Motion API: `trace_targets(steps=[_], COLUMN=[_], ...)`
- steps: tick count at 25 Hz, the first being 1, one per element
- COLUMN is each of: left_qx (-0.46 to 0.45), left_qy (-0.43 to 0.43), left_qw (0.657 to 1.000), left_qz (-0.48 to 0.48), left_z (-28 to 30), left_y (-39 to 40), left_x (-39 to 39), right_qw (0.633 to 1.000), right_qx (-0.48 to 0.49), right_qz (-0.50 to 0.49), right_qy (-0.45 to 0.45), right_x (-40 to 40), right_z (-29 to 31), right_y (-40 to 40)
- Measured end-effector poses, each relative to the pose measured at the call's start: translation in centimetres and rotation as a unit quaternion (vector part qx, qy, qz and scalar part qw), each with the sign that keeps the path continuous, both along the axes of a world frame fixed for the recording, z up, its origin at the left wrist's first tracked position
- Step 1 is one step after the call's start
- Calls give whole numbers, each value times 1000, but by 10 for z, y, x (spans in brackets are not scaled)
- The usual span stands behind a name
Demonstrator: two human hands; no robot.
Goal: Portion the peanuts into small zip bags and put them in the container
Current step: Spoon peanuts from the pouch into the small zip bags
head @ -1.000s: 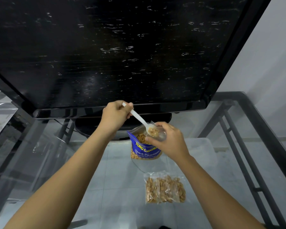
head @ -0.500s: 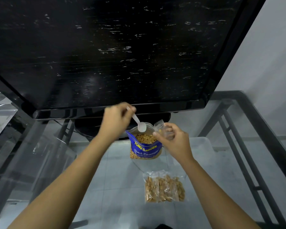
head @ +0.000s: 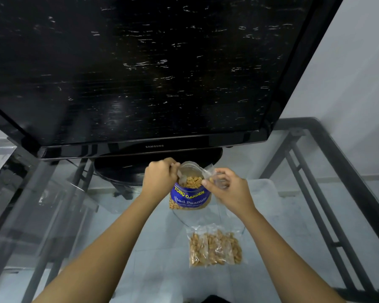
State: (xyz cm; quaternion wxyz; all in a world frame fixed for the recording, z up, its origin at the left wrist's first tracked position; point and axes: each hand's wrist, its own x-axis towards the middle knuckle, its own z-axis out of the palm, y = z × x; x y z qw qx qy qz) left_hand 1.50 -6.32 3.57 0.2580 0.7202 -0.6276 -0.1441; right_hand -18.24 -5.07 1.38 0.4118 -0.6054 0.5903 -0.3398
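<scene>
A blue peanut pouch (head: 189, 199) stands open on the glass table, with peanuts showing at its mouth. My left hand (head: 160, 179) grips a white plastic spoon (head: 181, 177), whose bowl is dipped into the pouch. Just right of the pouch, my right hand (head: 229, 190) pinches a small clear zip bag (head: 217, 177) with a few peanuts in it. A filled zip bag (head: 216, 247) of peanuts lies flat on the table nearer to me.
A large black television (head: 140, 68) on a round stand (head: 118, 171) fills the back of the glass table (head: 328, 136). A clear plastic container (head: 265, 193) sits at the right, behind my right hand. Through the glass, tiled floor shows.
The spoon left the small zip bag, swung left and went down into the pouch. My right hand, holding the zip bag, shifted slightly right of the pouch.
</scene>
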Motion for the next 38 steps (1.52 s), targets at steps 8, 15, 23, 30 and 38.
trace_targets(steps=[8, 15, 23, 30, 38], left_qx=[40, 82, 38, 3, 63], left_qy=[87, 89, 166, 184, 233], left_qw=[992, 991, 972, 966, 954], left_qz=[87, 59, 164, 180, 176], left_z=[-4, -8, -6, -9, -9], left_y=[1, 0, 7, 8, 2], left_x=[4, 3, -5, -10, -6], right_qw=[1000, 1000, 1000, 1000, 1000], right_qx=[1, 4, 14, 12, 15], right_qz=[16, 26, 24, 26, 26], right_qy=[-4, 2, -3, -3, -7], right_x=[0, 1, -3, -4, -5], right_z=[1, 5, 4, 4, 2], right_y=[2, 2, 3, 3, 3])
